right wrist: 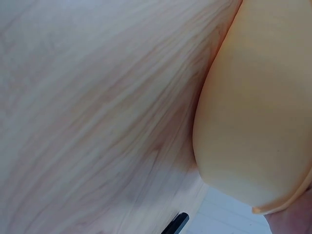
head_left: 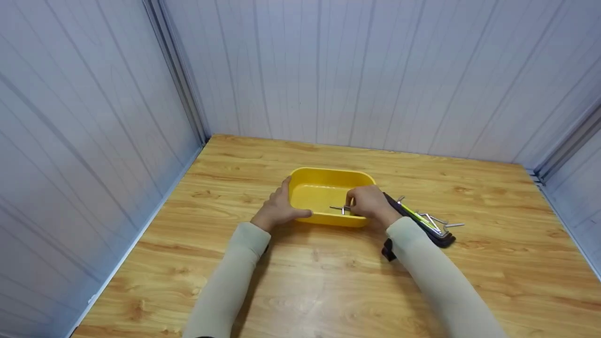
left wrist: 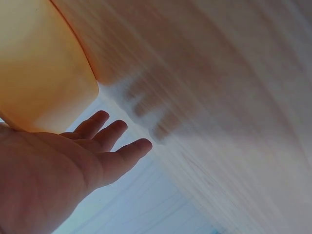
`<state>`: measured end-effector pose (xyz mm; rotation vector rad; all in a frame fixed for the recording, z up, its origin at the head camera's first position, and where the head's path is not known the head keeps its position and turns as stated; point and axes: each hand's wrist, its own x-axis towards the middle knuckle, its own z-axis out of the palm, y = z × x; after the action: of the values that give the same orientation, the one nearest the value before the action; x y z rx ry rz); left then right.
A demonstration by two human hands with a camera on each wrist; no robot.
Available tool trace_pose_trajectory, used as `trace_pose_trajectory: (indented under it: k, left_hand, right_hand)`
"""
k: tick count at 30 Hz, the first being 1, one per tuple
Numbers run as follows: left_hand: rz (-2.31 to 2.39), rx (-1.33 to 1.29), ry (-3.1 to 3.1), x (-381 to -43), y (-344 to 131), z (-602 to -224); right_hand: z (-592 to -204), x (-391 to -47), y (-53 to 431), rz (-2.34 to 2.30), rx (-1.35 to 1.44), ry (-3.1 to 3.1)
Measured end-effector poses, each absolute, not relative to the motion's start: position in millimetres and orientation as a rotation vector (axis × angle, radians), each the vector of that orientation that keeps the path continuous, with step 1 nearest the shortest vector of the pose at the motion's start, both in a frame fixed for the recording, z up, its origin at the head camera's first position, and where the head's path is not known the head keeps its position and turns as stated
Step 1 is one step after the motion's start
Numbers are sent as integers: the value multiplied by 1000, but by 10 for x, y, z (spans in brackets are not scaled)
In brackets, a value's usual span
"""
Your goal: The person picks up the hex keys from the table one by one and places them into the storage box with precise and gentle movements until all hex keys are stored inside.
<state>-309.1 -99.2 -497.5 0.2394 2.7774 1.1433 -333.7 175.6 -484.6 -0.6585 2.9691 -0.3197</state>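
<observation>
A yellow plastic tray (head_left: 328,177) sits on the wooden table. At its left end my left hand (head_left: 279,206) rests against the outside, thumb along the near rim and fingers spread by the left wall. The left wrist view shows these fingers (left wrist: 122,158) nearly straight beside the tray. My right hand (head_left: 371,202) reaches over the right rim with bent fingers pointing down into the tray. It pinches a small silver hex key (head_left: 336,207) low inside, near the front wall; the fingertips are partly hidden. In the right wrist view, the tray's outer wall (right wrist: 253,107) covers most of that hand.
Right of the tray lies a black hex key holder (head_left: 441,240) with a bright green strip (head_left: 413,213). Several loose silver hex keys (head_left: 434,220) lie on and beside it. Pale panel walls (head_left: 300,70) stand behind the table and along its sides.
</observation>
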Motion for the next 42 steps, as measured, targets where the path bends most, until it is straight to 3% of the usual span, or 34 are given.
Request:
trace_pose_trajectory:
  k: [42]
  left_hand:
    - [1114,202,2787,-3085,-994,-4959]
  right_hand:
    - [-4833,-3348,1741,-329,-626,2950]
